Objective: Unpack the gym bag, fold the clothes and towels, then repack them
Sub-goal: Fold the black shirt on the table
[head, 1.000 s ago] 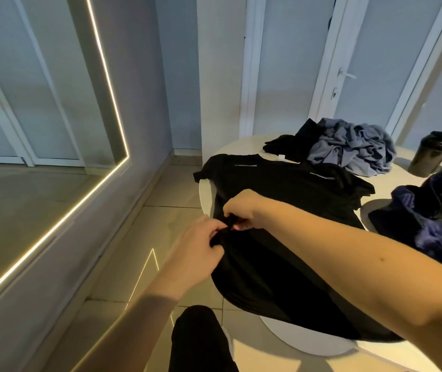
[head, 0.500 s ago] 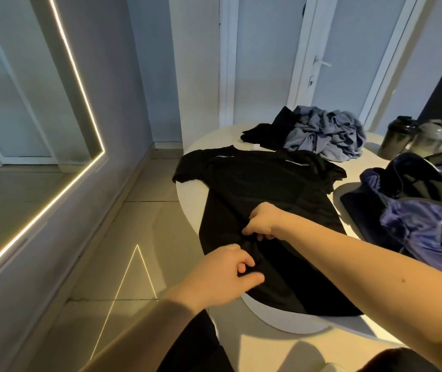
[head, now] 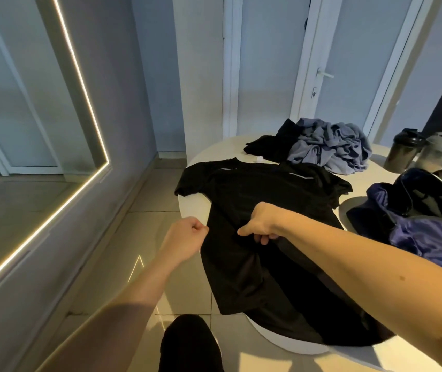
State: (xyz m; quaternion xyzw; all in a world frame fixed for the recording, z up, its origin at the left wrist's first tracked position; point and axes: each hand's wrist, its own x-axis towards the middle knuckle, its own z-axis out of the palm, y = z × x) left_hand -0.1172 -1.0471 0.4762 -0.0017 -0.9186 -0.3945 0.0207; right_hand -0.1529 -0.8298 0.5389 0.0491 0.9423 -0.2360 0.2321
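The black T-shirt (head: 263, 210) lies flat on the white round tabletop (head: 220, 153), collar at the far side, its hem hanging over the near edge. It looks like thin, light sports fabric: limp and a little slippery, likely to wrinkle and slide rather than hold a crease. It is best taken by pinches at the side seams or shoulders and drawn taut.

The left hand (head: 186, 237) has its fingers (head: 199, 228) clamped together on the shirt's left side edge, out over the floor. The right hand (head: 261, 222) pinches a fold of cloth at mid-body, fingers (head: 264, 238) curled under.

Half a second ago the two hands were close together low on the left side. Now they have drawn apart, and the left has gone out to the seam, stretching the cloth between them.

The open navy gym bag (head: 429, 226) sits to the right, and a crumpled grey-blue garment (head: 330, 149) lies at the far side.
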